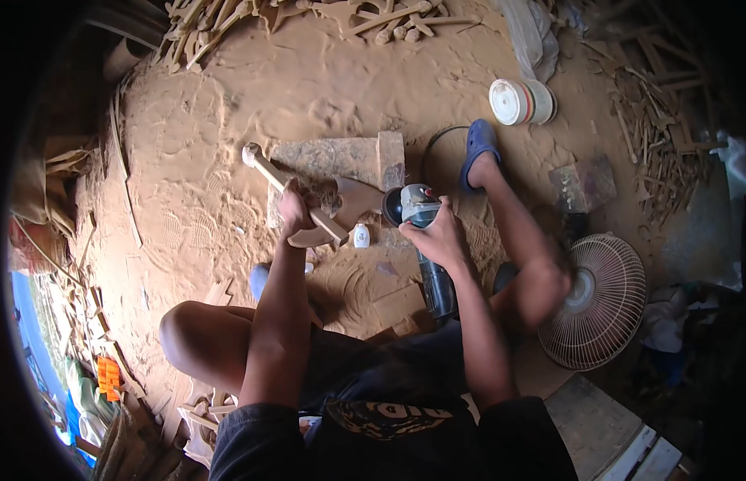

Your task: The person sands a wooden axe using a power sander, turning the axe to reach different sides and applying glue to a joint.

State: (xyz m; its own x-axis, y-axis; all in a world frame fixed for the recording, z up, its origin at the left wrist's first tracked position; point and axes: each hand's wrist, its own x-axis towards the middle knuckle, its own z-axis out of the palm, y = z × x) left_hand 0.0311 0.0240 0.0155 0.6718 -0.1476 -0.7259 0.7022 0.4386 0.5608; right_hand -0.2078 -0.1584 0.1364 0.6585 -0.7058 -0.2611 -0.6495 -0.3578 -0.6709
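My left hand [294, 210] is closed round a pale wooden post [268, 172] with a rounded knob at its far end; it slants down to the right. Beside it is a curved brown wooden piece [358, 199]; I cannot tell whether the two are joined. My right hand [443, 239] grips an angle grinder [419, 210] near its grey-green head. The grinder's dark round disc [392, 206] faces left, at or very near the curved piece's right end. Beneath lies a worn wooden board [333, 156]. A small white bottle [361, 235] stands just below the curved piece.
A standing fan [593, 303] is close by my right leg. A white bucket [521, 102] lies on its side at the far right. Wooden parts [373, 20] are heaped at the back, with more wood scraps [657, 152] along the right. Sawdust [188, 144] covers the ground.
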